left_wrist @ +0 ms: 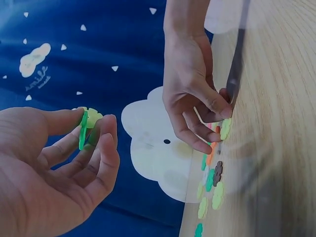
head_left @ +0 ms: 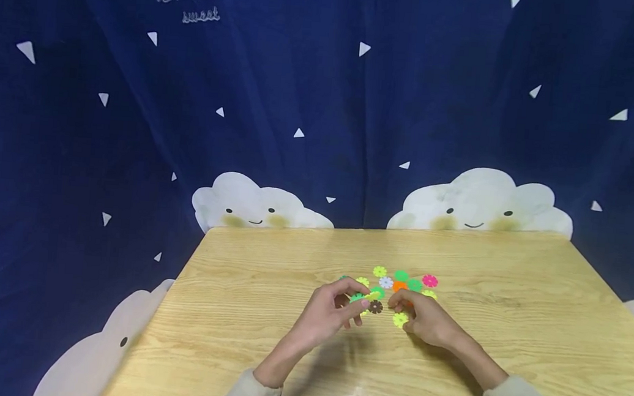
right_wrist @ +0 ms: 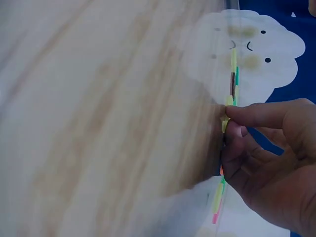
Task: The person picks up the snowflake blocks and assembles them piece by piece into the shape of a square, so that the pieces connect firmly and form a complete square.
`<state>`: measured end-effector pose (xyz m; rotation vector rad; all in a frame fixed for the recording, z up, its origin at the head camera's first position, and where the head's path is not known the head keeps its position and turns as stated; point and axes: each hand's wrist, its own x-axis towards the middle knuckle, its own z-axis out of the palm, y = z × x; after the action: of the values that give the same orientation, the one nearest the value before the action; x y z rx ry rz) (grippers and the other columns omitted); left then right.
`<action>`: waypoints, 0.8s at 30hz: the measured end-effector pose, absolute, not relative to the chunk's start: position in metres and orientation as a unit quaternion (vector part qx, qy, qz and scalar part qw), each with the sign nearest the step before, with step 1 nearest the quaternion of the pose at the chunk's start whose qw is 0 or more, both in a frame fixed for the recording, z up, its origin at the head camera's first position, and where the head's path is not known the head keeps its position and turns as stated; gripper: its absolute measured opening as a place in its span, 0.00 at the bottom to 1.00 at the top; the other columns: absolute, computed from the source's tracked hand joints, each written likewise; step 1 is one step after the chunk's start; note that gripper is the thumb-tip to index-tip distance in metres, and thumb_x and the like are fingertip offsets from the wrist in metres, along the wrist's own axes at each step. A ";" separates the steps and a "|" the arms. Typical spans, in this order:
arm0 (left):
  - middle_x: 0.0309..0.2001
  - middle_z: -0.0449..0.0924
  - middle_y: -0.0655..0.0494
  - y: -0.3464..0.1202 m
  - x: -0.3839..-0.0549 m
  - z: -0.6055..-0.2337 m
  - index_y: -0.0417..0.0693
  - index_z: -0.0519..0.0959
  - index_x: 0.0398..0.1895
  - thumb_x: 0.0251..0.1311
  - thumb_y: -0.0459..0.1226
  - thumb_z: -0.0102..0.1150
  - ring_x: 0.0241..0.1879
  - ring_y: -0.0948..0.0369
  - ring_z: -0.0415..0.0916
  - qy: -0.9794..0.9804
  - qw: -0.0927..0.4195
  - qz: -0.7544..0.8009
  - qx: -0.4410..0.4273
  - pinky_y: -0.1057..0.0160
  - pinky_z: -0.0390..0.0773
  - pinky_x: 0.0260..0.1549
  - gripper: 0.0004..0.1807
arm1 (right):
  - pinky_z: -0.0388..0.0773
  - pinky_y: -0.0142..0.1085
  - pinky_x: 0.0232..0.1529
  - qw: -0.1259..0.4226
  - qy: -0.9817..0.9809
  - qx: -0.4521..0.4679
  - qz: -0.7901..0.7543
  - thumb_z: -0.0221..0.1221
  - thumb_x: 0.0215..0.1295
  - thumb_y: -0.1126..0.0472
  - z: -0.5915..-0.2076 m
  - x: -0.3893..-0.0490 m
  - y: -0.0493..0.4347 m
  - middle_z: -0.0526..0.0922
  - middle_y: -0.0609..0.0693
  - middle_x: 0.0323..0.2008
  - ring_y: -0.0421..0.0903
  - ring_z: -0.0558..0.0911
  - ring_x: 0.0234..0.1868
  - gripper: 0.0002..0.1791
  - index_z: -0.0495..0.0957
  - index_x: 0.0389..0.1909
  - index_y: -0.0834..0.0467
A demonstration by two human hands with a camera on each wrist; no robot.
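My left hand [head_left: 327, 312] is raised above the table, pinching a green snowflake disc [left_wrist: 84, 129] with a yellow snowflake disc [left_wrist: 93, 118] between thumb and fingers. These two thin notched discs are set at an angle, one against the other. Lower and to the right, my right hand [head_left: 431, 319] has its thumb and curled fingers at the edge of another yellow snowflake disc [head_left: 400, 320], down at the tabletop. A brown snowflake disc [head_left: 375, 307] lies between the two hands. The right fingers partly cover an orange disc [head_left: 400, 286] behind them.
Several more flat discs lie spread beyond the hands, among them a pink disc [head_left: 429, 281], a white disc [head_left: 385, 282] and a green disc [head_left: 414, 284]. The wooden table [head_left: 220, 314] ends at a dark blue curtain [head_left: 281, 73] with clouds printed on it.
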<state>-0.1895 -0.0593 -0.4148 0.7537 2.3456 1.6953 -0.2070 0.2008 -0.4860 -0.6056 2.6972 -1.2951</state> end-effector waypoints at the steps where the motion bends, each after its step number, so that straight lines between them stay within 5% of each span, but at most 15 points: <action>1: 0.39 0.83 0.55 -0.059 -0.189 -0.415 0.51 0.84 0.53 0.71 0.39 0.65 0.25 0.62 0.82 0.782 0.077 0.565 0.252 0.58 0.84 0.25 0.10 | 0.80 0.36 0.41 0.047 0.884 -0.199 -0.421 0.63 0.53 0.84 -0.485 -0.206 0.201 0.81 0.54 0.47 0.53 0.77 0.49 0.26 0.79 0.52 0.62; 7: 0.39 0.83 0.53 -0.058 -0.188 -0.415 0.52 0.85 0.54 0.71 0.40 0.64 0.25 0.61 0.82 0.781 0.080 0.564 0.256 0.67 0.80 0.23 0.12 | 0.80 0.37 0.41 0.049 0.891 -0.187 -0.411 0.66 0.52 0.83 -0.482 -0.204 0.205 0.82 0.53 0.48 0.51 0.76 0.48 0.25 0.81 0.51 0.62; 13: 0.35 0.84 0.54 -0.057 -0.187 -0.415 0.53 0.86 0.55 0.72 0.40 0.64 0.25 0.63 0.81 0.784 0.088 0.560 0.253 0.71 0.75 0.20 0.12 | 0.73 0.33 0.36 0.033 0.901 -0.185 -0.391 0.70 0.52 0.79 -0.483 -0.204 0.212 0.79 0.48 0.37 0.46 0.72 0.38 0.19 0.85 0.42 0.58; 24: 0.40 0.85 0.46 -0.054 -0.186 -0.413 0.47 0.85 0.56 0.72 0.38 0.62 0.25 0.67 0.82 0.773 0.084 0.575 0.257 0.66 0.83 0.25 0.13 | 0.76 0.32 0.36 0.021 0.894 -0.165 -0.417 0.68 0.65 0.70 -0.480 -0.199 0.218 0.81 0.46 0.34 0.43 0.76 0.36 0.07 0.86 0.35 0.54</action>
<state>-0.1859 -0.0541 -0.4132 0.7657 2.3053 1.7145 -0.1992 0.2176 -0.4797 -0.5126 2.7702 -1.2928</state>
